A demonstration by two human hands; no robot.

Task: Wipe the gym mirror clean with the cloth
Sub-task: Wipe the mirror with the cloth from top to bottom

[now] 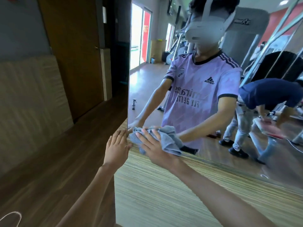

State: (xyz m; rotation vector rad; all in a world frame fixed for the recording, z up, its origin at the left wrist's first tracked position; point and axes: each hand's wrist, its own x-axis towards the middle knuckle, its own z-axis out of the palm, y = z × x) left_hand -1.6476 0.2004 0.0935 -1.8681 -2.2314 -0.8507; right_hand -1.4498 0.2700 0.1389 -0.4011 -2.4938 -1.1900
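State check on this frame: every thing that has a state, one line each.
cloth: bunched, pressed against the mirror's lower left corner
right hand: fingers straight, presses the cloth to the glass
left hand: flat, rests on the left edge of the striped panel, holds nothing
mirror: upright, cloth on its lower left corner
striped panel: below the mirror, bare
spray bottle: seen only in reflection, upright on the floor, untouched

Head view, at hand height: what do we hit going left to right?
beige wall panel → wooden door → left hand → cloth, with the right hand pressing on it → reflection of a bending person in a navy top
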